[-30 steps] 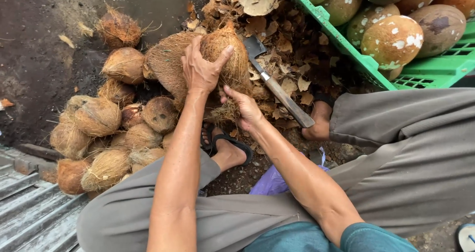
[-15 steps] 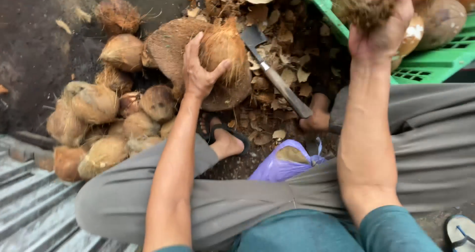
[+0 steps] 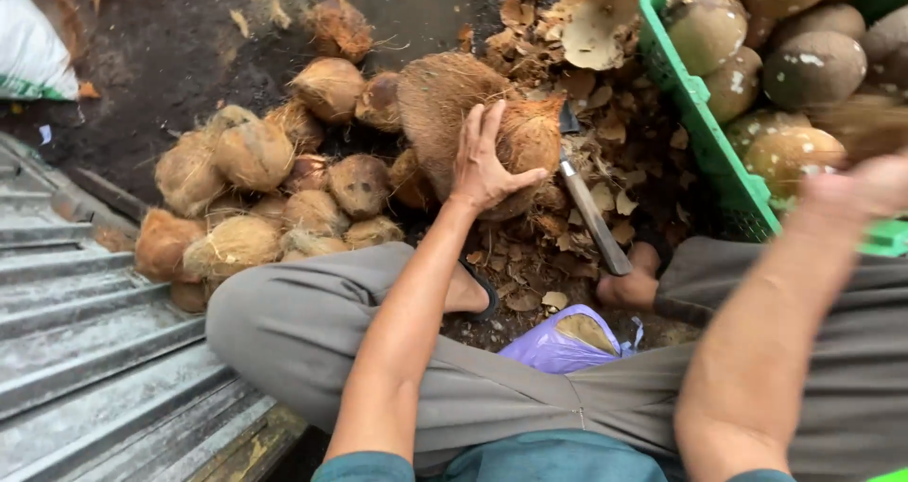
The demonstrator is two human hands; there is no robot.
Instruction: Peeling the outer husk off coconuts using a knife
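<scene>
A husked coconut (image 3: 515, 146) is held upright on the ground by the left hand (image 3: 482, 165), whose fingers (image 3: 492, 122) are spread over its fibrous top with the thumb pressed to its near side. Behind it lies a large husk (image 3: 430, 104), touching it. A knife (image 3: 591, 212) (pale handle, dark blade) rests just right of the coconut among scattered husk chips (image 3: 567, 85). The right hand (image 3: 865, 189) is seen blurred above the near rim of a green crate (image 3: 705, 132) filled with peeled coconuts (image 3: 813, 66); whether its fingers are open or closed cannot be told. A heap of fibrous coconuts (image 3: 255, 198) is piled to the left on dark soil, beside corrugated metal sheeting (image 3: 85, 331). A purple bag (image 3: 558, 345) lies between the grey-trousered knees.
</scene>
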